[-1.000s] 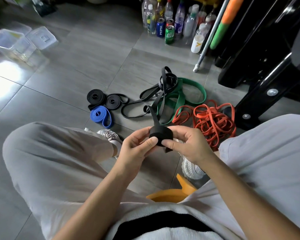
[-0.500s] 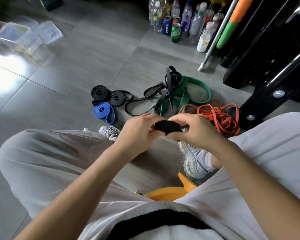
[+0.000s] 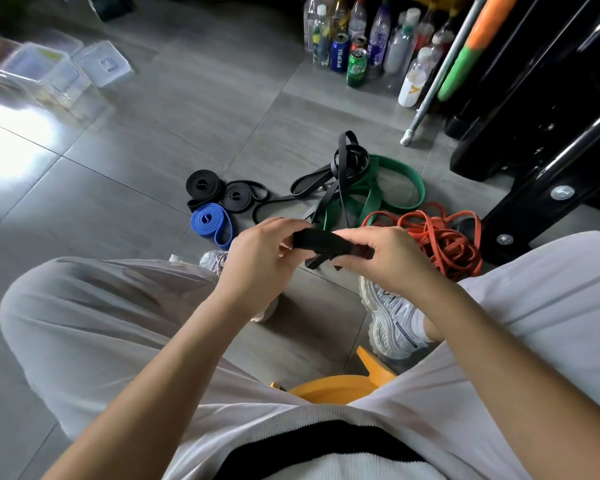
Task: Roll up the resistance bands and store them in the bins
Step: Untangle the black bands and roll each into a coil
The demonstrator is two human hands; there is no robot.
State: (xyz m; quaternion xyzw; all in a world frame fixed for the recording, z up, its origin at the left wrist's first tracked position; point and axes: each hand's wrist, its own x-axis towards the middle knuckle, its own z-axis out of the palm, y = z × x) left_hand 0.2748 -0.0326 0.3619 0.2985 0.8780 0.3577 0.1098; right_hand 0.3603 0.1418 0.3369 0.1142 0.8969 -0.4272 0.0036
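Between my knees I hold a partly rolled black band [image 3: 321,242]. My left hand [image 3: 257,258] pinches its left end and my right hand [image 3: 385,258] grips its right end, with short loose tails hanging below. On the floor beyond lie two rolled black bands [image 3: 203,187] [image 3: 238,200] and a rolled blue band [image 3: 210,223]. Loose bands lie in a heap to their right: black ones [image 3: 343,168], green ones [image 3: 392,188] and orange ones [image 3: 440,237]. Clear plastic bins [image 3: 45,76] stand at the far left, blurred.
Bottles and cans [image 3: 357,46] line the back wall. A metal pole [image 3: 426,102] leans beside a black machine frame [image 3: 541,140] on the right. A yellow stool [image 3: 340,388] shows under me. My shoes [image 3: 392,320] rest on the grey tiled floor.
The roll went from upright in my fingertips to lying flat and stretched between both hands. The strand that ran down to the floor pile no longer shows. My view tilted slightly.
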